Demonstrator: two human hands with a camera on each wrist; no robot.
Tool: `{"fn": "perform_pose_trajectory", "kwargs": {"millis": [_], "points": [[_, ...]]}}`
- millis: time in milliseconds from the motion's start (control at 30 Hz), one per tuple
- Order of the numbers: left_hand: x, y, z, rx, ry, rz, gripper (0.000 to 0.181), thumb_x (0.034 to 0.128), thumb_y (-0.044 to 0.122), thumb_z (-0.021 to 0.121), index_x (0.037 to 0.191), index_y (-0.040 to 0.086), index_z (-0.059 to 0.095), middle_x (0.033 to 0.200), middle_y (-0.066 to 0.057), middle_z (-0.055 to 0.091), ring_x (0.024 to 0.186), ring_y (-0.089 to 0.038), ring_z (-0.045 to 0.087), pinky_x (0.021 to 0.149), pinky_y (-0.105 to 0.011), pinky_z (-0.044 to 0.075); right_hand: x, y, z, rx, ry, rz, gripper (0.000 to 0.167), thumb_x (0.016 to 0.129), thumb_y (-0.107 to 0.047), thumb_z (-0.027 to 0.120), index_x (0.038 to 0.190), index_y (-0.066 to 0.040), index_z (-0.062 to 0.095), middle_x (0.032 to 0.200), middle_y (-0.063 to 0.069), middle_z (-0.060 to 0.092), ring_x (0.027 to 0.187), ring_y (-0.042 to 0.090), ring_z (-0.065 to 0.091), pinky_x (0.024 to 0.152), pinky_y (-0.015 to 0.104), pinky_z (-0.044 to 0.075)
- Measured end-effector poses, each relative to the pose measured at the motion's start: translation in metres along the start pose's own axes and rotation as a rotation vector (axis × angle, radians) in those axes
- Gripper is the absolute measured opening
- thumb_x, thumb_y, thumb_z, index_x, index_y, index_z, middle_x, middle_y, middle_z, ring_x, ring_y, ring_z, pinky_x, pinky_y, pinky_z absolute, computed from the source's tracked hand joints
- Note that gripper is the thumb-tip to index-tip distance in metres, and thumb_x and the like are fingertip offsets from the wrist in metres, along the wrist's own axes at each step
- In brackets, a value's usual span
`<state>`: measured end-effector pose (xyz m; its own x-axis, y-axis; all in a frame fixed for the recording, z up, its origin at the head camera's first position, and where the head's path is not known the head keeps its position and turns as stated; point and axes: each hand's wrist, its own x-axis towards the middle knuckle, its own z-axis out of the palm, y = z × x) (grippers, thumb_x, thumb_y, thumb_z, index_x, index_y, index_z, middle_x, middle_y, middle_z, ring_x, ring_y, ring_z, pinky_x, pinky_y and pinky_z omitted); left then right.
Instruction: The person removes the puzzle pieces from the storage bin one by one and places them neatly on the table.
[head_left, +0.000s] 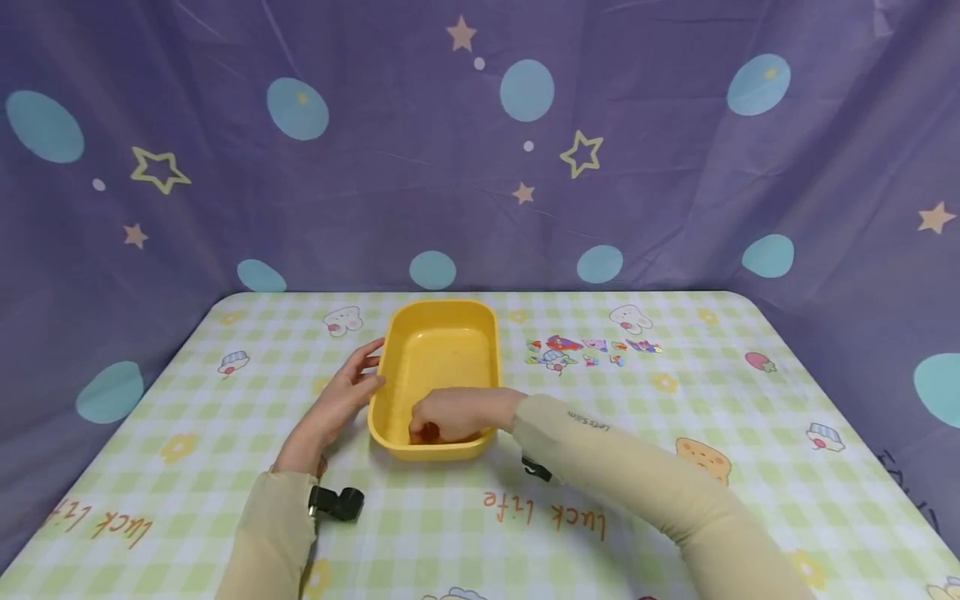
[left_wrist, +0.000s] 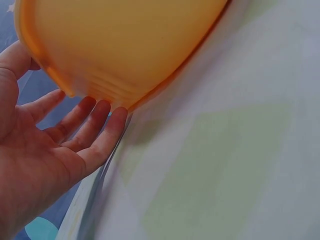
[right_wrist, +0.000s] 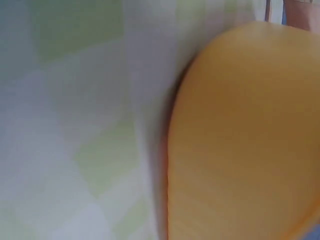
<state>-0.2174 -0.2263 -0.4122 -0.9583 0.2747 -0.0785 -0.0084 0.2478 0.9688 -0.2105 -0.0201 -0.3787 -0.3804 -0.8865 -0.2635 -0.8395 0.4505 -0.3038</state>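
Note:
A yellow rectangular tub with rounded corners stands near the middle of the table. At its left wall is my left hand, fingertips against the outside and thumb by the rim; the left wrist view shows these fingers spread and only slightly bent. My right hand reaches over the right rim into the near end of the tub, its fingers curled down towards the floor. What lies under those fingers is hidden. In the right wrist view the tub's outer wall blocks sight of the hand.
Several small colourful flat cutouts lie right of the tub. The table has a green-and-white checked cloth with printed figures. A purple patterned curtain hangs behind it. A black wrist device sits at my left sleeve.

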Motion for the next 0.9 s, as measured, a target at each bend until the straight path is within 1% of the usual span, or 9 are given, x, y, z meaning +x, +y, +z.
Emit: {"fn": "perform_pose_trajectory", "kwargs": {"millis": [100, 167, 333, 500, 567, 667, 733, 800, 900], "points": [[0.000, 0.002, 0.000, 0.004, 0.002, -0.003, 0.064, 0.0904, 0.017, 0.051, 0.146, 0.022, 0.019, 0.139, -0.018, 0.028, 0.118, -0.031, 0.039, 0.078, -0.021, 0.046, -0.009, 0.004, -0.005, 0.067, -0.075, 0.038, 0.027, 0.079, 0.004, 0.057, 0.089, -0.019, 0.067, 0.078, -0.010, 0.056, 0.073, 0.005, 0.048, 0.066, 0.013, 0.037], [0.000, 0.003, 0.000, -0.001, -0.001, 0.003, 0.063, 0.0907, 0.016, 0.050, 0.146, 0.021, 0.019, 0.140, -0.019, 0.028, 0.118, -0.032, 0.039, 0.077, -0.021, 0.046, -0.014, 0.007, -0.008, 0.063, -0.134, 0.063, 0.026, 0.079, 0.005, 0.056, 0.082, -0.019, 0.065, 0.072, -0.010, 0.054, 0.070, 0.005, 0.047, 0.063, 0.014, 0.036], [0.000, 0.002, 0.001, -0.006, -0.002, 0.011, 0.062, 0.0913, 0.014, 0.049, 0.146, 0.019, 0.019, 0.139, -0.020, 0.029, 0.118, -0.032, 0.039, 0.076, -0.019, 0.046, -0.021, 0.009, -0.012, -0.017, -0.244, 0.117, 0.025, 0.082, 0.004, 0.053, 0.073, -0.018, 0.062, 0.066, -0.010, 0.051, 0.066, 0.006, 0.045, 0.059, 0.015, 0.034], [0.000, 0.002, 0.003, -0.003, 0.001, 0.003, 0.063, 0.0905, 0.014, 0.049, 0.145, 0.019, 0.020, 0.139, -0.020, 0.029, 0.117, -0.031, 0.039, 0.076, -0.020, 0.046, -0.023, 0.011, -0.012, -0.056, -0.293, 0.180, 0.025, 0.082, 0.002, 0.052, 0.074, -0.018, 0.063, 0.068, -0.009, 0.052, 0.067, 0.008, 0.046, 0.060, 0.016, 0.036], [0.000, 0.002, 0.003, -0.003, 0.002, -0.001, 0.063, 0.0902, 0.014, 0.050, 0.145, 0.020, 0.020, 0.139, -0.019, 0.029, 0.117, -0.031, 0.039, 0.076, -0.020, 0.046, -0.023, 0.011, -0.013, -0.048, -0.288, 0.215, 0.025, 0.080, 0.003, 0.054, 0.072, -0.019, 0.063, 0.068, -0.008, 0.054, 0.067, 0.009, 0.047, 0.059, 0.018, 0.038], [0.000, 0.002, 0.002, 0.004, 0.009, -0.004, 0.063, 0.0900, 0.015, 0.050, 0.145, 0.021, 0.020, 0.140, -0.019, 0.029, 0.117, -0.031, 0.039, 0.076, -0.020, 0.046, -0.021, 0.012, -0.014, 0.015, -0.224, 0.231, 0.022, 0.079, 0.001, 0.058, 0.077, -0.020, 0.064, 0.071, -0.008, 0.056, 0.070, 0.009, 0.049, 0.062, 0.018, 0.040], [0.000, 0.002, 0.001, 0.003, 0.013, -0.005, 0.063, 0.0900, 0.015, 0.050, 0.145, 0.021, 0.020, 0.140, -0.018, 0.029, 0.117, -0.031, 0.039, 0.076, -0.020, 0.046, -0.018, 0.011, -0.013, 0.065, -0.172, 0.201, 0.022, 0.080, -0.001, 0.060, 0.087, -0.021, 0.065, 0.078, -0.009, 0.058, 0.075, 0.008, 0.050, 0.068, 0.017, 0.041], [0.000, 0.001, 0.001, 0.002, 0.012, -0.001, 0.064, 0.0902, 0.014, 0.050, 0.146, 0.021, 0.020, 0.139, -0.019, 0.029, 0.117, -0.031, 0.039, 0.076, -0.020, 0.046, -0.014, 0.009, -0.011, 0.102, -0.131, 0.144, 0.027, 0.081, -0.002, 0.060, 0.099, -0.022, 0.065, 0.084, -0.010, 0.058, 0.079, 0.007, 0.051, 0.073, 0.016, 0.041], [-0.001, 0.000, 0.001, 0.002, 0.005, 0.002, 0.063, 0.0905, 0.015, 0.050, 0.146, 0.021, 0.020, 0.139, -0.019, 0.029, 0.117, -0.032, 0.039, 0.076, -0.021, 0.046, -0.006, 0.003, -0.008, 0.105, -0.109, 0.070, 0.036, 0.085, -0.002, 0.055, 0.112, -0.023, 0.061, 0.085, -0.010, 0.057, 0.081, 0.006, 0.050, 0.076, 0.016, 0.039]]}}
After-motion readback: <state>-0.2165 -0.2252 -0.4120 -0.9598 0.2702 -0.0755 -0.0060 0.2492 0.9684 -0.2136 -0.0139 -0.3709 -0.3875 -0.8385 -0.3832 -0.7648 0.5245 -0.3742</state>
